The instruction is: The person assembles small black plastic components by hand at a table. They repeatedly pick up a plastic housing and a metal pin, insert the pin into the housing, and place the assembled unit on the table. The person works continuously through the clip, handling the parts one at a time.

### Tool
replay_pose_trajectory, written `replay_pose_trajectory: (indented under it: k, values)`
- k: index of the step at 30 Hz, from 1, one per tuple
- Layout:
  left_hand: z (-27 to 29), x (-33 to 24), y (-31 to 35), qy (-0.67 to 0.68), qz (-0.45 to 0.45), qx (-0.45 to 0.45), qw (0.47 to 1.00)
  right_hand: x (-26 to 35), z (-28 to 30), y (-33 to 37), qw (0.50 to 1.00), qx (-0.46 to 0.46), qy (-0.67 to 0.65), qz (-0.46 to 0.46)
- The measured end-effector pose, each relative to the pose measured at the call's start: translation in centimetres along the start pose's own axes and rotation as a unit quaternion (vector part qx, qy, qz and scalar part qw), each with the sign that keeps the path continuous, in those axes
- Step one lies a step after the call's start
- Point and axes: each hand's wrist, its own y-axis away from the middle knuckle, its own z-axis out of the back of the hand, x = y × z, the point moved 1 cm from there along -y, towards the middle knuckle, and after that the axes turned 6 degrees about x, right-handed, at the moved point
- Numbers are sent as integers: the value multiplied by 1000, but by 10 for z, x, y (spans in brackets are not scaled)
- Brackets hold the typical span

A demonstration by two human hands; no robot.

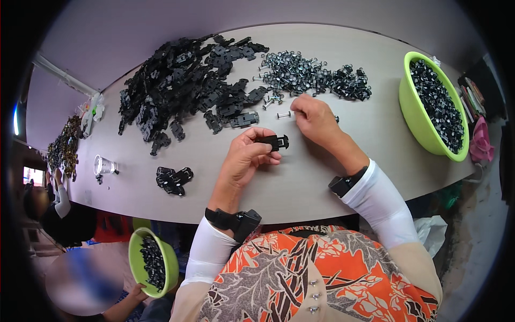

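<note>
My left hand pinches a small black plastic chassis-like part between thumb and fingers, its end sticking out to the right. My right hand rests low over the table, fingers curled together; whatever they hold, if anything, is hidden. Beside its fingertips lies a loose wheel axle, a short rod with a wheel at each end. Just beyond is a heap of silver and black wheel axles. A large pile of black plastic parts spreads out at the far left.
A green basin of small black and silver pieces stands at right. Several black parts and a clear cup lie left. Lower left, another person's hand holds a green bowl; farther off someone sits by a gold-and-black pile.
</note>
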Motion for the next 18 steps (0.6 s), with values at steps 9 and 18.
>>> replay_pose_trajectory:
  k: [9, 18]
  values:
    - [11, 5, -3, -13, -16, -22, 1000, 20, -27, -9, 987, 71, 128, -71]
    - [-3, 3, -8, -4, 22, 8, 1000, 12, 1, 18, 996, 76, 44, -23]
